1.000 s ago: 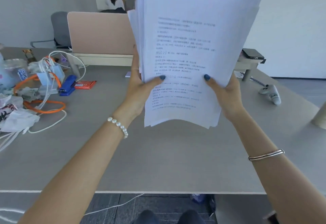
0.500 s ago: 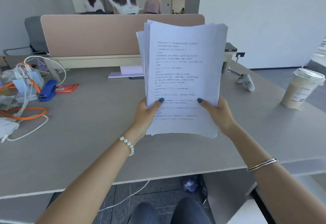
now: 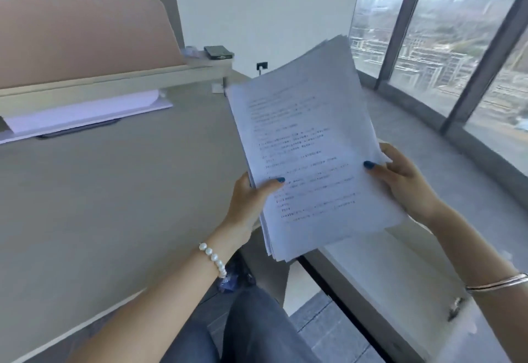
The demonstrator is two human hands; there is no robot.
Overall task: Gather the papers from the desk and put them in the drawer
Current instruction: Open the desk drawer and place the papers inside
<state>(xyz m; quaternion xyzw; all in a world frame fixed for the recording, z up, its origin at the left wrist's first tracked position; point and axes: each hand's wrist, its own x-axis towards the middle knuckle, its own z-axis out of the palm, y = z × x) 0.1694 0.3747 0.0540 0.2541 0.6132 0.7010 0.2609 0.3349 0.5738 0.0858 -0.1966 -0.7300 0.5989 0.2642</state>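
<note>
**Paper stack carried off the desk's right edge, toward the windows**

From my remote seat I see a grey-beige desk (image 3: 94,205) filling the left half of the view, its right edge running down toward the lap; a pink fabric divider (image 3: 83,36) stands along its back on a pale shelf (image 3: 120,82); under that shelf lie some white sheets (image 3: 83,114) on the desktop; a dark phone (image 3: 218,52) rests on the shelf's far end. Beyond it is a white wall with a socket (image 3: 262,65); to the right, tall windows (image 3: 445,56) with dark frames look out over a hazy city; a grey sill runs below them. A white cabinet top (image 3: 400,274) sits beside the desk, low on the right.

My left hand (image 3: 248,205) is closed on the stack of papers (image 3: 311,145), thumb on the printed face, fingers behind; my right hand (image 3: 405,182) pinches the opposite edge the same way; the stack is held in the air, tilted, over the desk's right edge and the cabinet top, touching neither.

Against half a second ago, the view has swung right; the cables, stapler and cup have left the frame, the windows have come in; the papers now lean rightward rather than standing upright over the desk.
</note>
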